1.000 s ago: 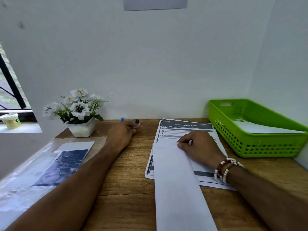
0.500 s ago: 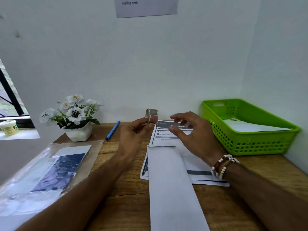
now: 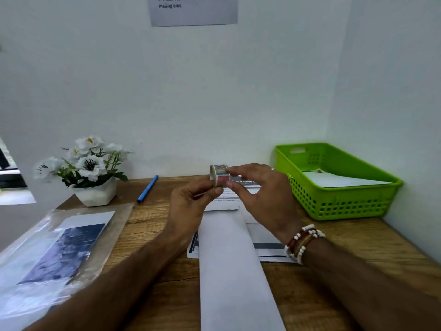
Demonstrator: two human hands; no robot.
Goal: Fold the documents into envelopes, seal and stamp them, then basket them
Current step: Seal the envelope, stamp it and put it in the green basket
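Note:
A small roll of stamps (image 3: 218, 174) is held up above the desk. My left hand (image 3: 191, 206) pinches the roll from below. My right hand (image 3: 260, 194) pinches its right side with thumb and fingertips. Under the hands a long white envelope (image 3: 232, 271) lies lengthwise on printed documents (image 3: 267, 244) on the wooden desk. A green basket (image 3: 338, 201) stands at the back right with a white envelope (image 3: 338, 180) inside.
A blue pen (image 3: 147, 188) lies near the back wall. A white pot of white flowers (image 3: 91, 173) stands at the back left. A clear plastic sleeve with papers (image 3: 57, 254) covers the left of the desk. A printed notice (image 3: 193, 9) hangs on the wall.
My left hand picked up the stamp roll from near the pen and brought it to the middle. My right hand left the envelope and rose to pinch the roll.

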